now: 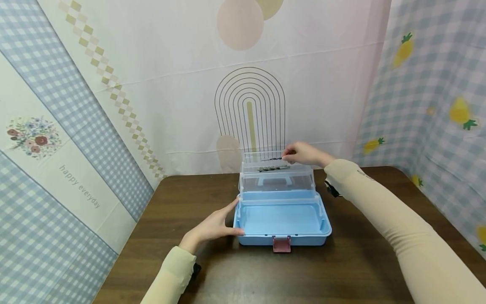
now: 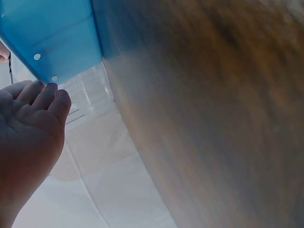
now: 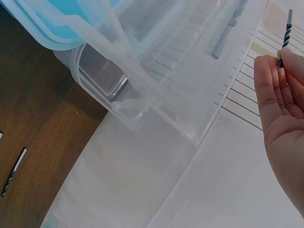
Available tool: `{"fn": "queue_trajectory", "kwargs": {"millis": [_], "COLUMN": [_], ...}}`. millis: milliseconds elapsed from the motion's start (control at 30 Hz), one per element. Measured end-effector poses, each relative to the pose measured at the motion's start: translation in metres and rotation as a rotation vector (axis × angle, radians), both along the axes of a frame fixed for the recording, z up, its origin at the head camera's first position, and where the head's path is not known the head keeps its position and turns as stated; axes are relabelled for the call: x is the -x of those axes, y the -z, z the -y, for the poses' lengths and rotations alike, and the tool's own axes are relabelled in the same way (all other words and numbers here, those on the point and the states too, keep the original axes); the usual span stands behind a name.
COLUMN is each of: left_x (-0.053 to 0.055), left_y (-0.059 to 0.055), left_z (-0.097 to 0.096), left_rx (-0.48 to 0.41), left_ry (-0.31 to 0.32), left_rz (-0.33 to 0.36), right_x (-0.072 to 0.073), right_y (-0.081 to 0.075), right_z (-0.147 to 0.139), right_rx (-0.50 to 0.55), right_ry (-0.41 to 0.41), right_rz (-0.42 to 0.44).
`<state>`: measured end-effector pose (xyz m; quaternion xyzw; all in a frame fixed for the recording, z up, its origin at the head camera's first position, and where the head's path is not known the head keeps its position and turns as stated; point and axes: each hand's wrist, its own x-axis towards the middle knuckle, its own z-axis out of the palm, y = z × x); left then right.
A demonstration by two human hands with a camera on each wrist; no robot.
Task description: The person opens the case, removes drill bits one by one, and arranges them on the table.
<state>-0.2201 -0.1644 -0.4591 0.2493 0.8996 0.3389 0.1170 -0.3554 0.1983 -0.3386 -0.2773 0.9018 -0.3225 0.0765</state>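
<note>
A blue toolbox (image 1: 282,240) stands on the table with its lid raised and clear trays (image 1: 277,184) lifted above its base. My left hand (image 1: 212,224) holds the box at its left side, thumb on the front rim; in the left wrist view its fingertips meet the blue wall. Above the top tray, my right hand (image 1: 303,153) pinches a dark twist drill bit (image 3: 288,31) by its fluted end, the bright shank pointing away. Other drill bits (image 1: 273,168) lie below it in the clear tray. The box's blue base (image 1: 281,218) contains nothing visible.
A pink latch (image 1: 282,245) hangs at the box's front. Loose drill bits, one whole (image 3: 14,171) and another cut by the frame edge, lie on the brown table (image 1: 190,190) in the right wrist view. A patterned cloth (image 1: 182,105) hangs close behind the box.
</note>
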Motion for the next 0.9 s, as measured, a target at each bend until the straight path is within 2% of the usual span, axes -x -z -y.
{"fn": "queue_trajectory", "kwargs": {"millis": [400, 900], "left_x": [0.015, 0.014], "left_y": [0.001, 0.0], "left_z": [-0.012, -0.013], "left_rx": [-0.005, -0.001], "left_ry": [-0.037, -0.036], "left_rz": [0.006, 0.006], "right_x": [0.03, 0.019], "right_y": [-0.003, -0.007], "right_z": [-0.023, -0.064], "right_rx": [-0.003, -0.009], "right_ry": [-0.008, 0.064], "right_rz": [-0.022, -0.052]}}
